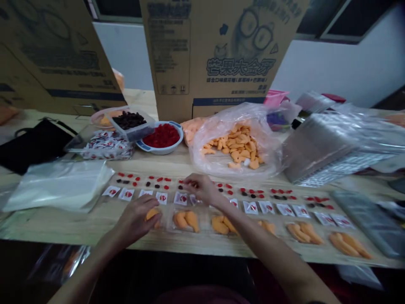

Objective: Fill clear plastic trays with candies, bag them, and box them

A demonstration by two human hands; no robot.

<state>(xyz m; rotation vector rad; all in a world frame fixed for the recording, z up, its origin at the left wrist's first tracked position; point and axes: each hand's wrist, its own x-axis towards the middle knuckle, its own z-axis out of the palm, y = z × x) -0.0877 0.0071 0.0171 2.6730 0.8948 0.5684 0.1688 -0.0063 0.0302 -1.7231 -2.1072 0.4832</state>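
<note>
My left hand (pixel 141 216) curls its fingers round an orange candy piece (pixel 152 213) at the left end of the front row. Further along that row, a pair of orange candy pieces (pixel 186 220) lies in clear packaging. My right hand (pixel 202 188) reaches across to the back row, its fingertips pinched together over small red and dark pieces. What the pinch holds is too small to tell. Just below that hand is a small printed packet (pixel 181 198), one of a row. Another cluster of red pieces (pixel 163 180) lies to its left.
Behind the rows stand an open plastic bag (pixel 240 145) of orange pieces, a bowl (pixel 181 134) of red pieces and a tub (pixel 151 126) of dark ones. Clear plastic sleeves (pixel 60 183) lie left. Stacked clear trays (pixel 329 147) stand right. Large cardboard boxes (pixel 177 101) rise behind.
</note>
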